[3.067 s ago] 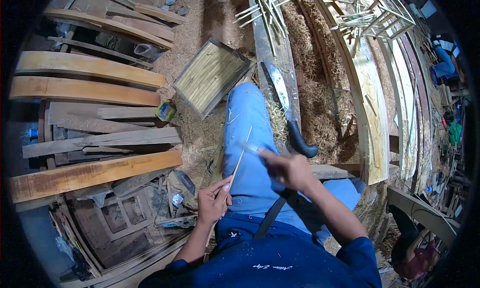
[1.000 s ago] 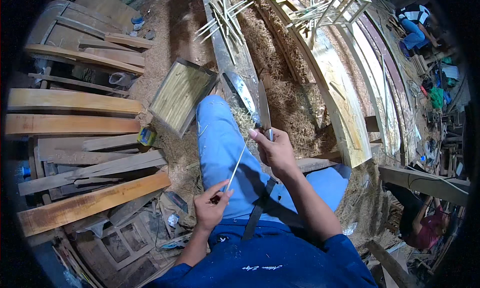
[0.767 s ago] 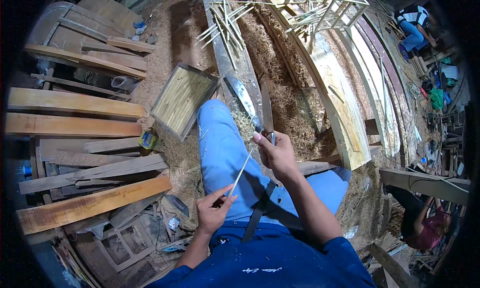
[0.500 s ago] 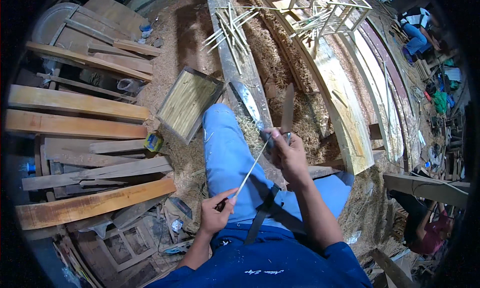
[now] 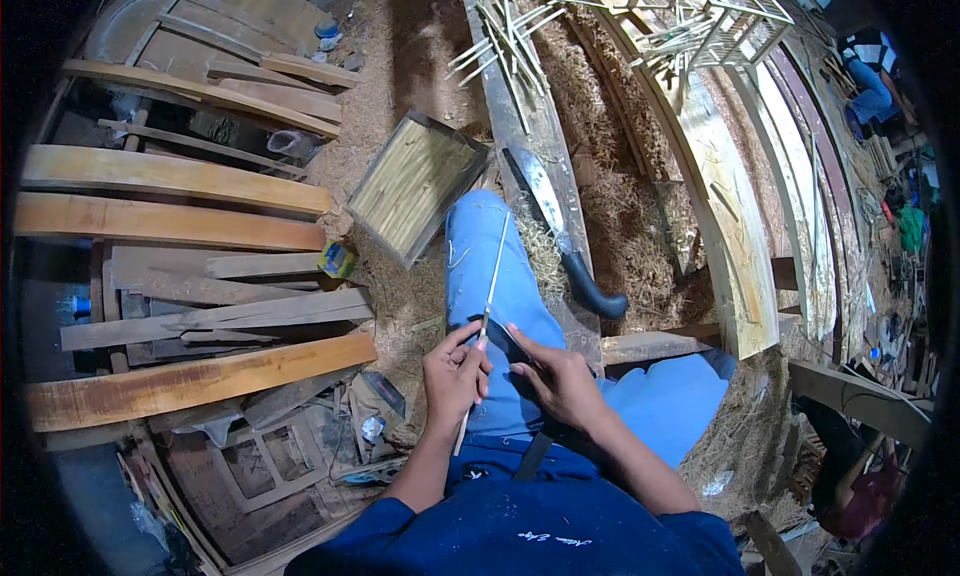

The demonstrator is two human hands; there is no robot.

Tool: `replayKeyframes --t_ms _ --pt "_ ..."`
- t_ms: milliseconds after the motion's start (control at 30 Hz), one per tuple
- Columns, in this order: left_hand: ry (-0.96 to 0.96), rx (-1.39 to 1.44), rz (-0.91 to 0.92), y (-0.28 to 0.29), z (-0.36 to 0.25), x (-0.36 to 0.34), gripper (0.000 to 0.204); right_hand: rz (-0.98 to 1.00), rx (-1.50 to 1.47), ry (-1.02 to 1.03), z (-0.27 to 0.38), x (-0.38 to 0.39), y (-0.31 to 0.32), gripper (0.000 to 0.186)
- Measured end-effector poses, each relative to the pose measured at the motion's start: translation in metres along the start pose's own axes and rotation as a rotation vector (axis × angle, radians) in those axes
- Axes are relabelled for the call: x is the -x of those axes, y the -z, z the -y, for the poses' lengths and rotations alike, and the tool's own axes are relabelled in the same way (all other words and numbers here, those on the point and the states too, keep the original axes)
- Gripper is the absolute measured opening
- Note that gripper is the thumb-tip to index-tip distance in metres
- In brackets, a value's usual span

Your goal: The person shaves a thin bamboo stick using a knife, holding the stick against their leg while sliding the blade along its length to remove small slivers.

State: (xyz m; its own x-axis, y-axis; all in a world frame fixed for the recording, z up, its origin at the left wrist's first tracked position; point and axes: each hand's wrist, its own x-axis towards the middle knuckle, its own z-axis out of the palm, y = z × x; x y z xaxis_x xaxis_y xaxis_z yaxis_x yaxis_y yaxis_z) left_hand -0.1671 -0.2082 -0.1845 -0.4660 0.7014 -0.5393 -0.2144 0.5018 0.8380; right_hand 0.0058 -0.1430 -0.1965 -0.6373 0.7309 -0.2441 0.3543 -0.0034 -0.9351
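My left hand (image 5: 457, 373) is closed around a thin pale wooden strip (image 5: 497, 266), which slants up over my thigh and sticks out below the fist. Beside it, my right hand (image 5: 562, 381) grips a knife whose dark blade (image 5: 503, 342) points left, its tip end close to or touching the strip near my left fingers. The knife's handle is hidden by the right hand. A machete (image 5: 543, 196) with a curved black handle lies on the grey plank (image 5: 565, 161) just beyond my knee. Farther up that plank rests a loose pile of thin sticks (image 5: 512, 48).
A shallow wooden tray (image 5: 415, 191) lies left of my knee on shavings. Several boards (image 5: 180, 234) are stacked at the left. Long planks (image 5: 720, 196) and a slatted stick frame (image 5: 740, 26) stand at the right. Two other people (image 5: 868, 81) are at the right edge.
My right hand has come down and turned the knife from upright to pointing left. The strip now stands steeper, held by the left hand alone. The view has shifted left.
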Motion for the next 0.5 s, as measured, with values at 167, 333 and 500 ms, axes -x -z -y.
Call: replayKeyframes --t_ms 167,333,500 --pt "0.02 -0.002 -0.018 -0.003 -0.003 -0.007 0.032 -0.041 -0.021 0.094 -0.009 0.003 -0.009 0.051" --pt "0.019 0.026 -0.028 -0.004 -0.002 -0.008 0.029 -0.054 0.022 0.064 -0.012 0.002 -0.017 0.051" --pt "0.013 0.015 -0.021 -0.001 0.001 -0.012 0.022 -0.065 0.131 0.108 -0.012 0.005 -0.024 0.052"
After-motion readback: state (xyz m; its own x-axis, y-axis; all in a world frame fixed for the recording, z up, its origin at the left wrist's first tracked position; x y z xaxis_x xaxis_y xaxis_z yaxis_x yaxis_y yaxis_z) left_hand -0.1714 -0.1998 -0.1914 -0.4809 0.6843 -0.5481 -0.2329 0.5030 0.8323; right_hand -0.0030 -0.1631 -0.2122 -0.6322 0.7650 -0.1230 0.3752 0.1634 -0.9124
